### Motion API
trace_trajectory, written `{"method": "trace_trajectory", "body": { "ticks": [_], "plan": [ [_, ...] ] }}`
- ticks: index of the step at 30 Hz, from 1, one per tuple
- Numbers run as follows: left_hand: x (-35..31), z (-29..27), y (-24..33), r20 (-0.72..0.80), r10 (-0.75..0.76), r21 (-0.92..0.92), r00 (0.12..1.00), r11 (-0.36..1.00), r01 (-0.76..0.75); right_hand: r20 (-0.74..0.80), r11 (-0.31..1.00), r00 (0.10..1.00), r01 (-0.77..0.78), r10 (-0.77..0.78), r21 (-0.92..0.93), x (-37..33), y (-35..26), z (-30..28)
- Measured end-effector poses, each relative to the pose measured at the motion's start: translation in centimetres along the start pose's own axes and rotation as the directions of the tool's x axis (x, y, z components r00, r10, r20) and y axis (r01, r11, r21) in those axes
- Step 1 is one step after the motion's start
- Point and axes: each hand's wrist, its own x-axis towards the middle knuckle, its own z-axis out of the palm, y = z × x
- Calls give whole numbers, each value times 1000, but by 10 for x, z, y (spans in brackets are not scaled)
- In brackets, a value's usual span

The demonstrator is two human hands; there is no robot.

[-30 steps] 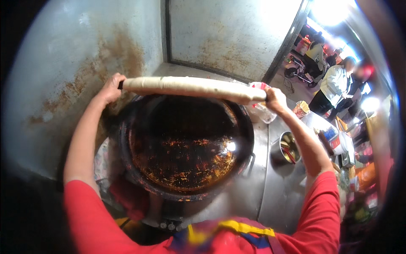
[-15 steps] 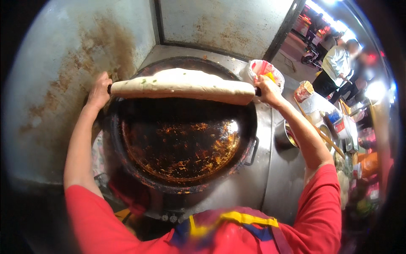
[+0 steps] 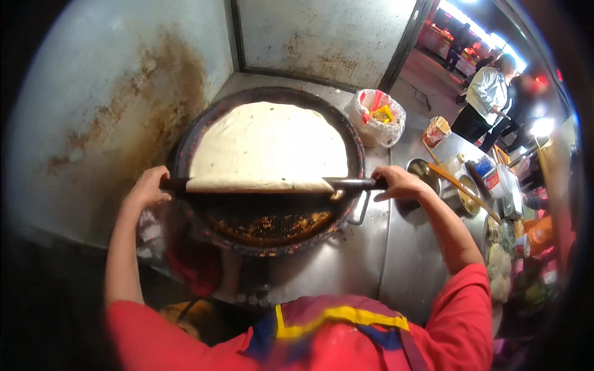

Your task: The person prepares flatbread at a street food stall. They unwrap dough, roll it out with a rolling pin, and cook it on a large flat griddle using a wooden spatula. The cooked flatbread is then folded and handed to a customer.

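A large round sheet of pale dough (image 3: 272, 139) with green flecks lies over the far part of a wide black griddle pan (image 3: 204, 230). Its near edge is still wrapped around a dark rolling pin (image 3: 351, 183) that spans the pan. My left hand (image 3: 149, 187) grips the pin's left end, just past the pan's rim. The right end is in my right hand (image 3: 399, 183), thumb below and fingers curled over it. The browned, oily near part of the pan shows below the pin.
To the right of the pan stand a plastic-lined bin (image 3: 377, 123), a cup of sticks (image 3: 437, 131), metal pots (image 3: 424, 177) and a long wooden stick (image 3: 464, 187). Stained metal panels (image 3: 322, 43) rise at the back and left. People (image 3: 487, 93) stand beyond the counter.
Both hands have drawn the rolling pin toward me and lower. Much of the dough has unrolled from it and now lies flat on the far part of the pan.
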Motion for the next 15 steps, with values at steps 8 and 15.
{"method": "trace_trajectory", "body": {
  "ticks": [8, 15],
  "plan": [
    [-53, 8, 40, -201, 9, 155, 980, 988, 23, -294, 904, 882, 266, -368, -335, -46, -7, 47],
    [-78, 31, 41, -159, 54, 71, 986, 997, -43, -218, 864, 917, 207, -335, -460, -68, -29, 76]
  ]
}}
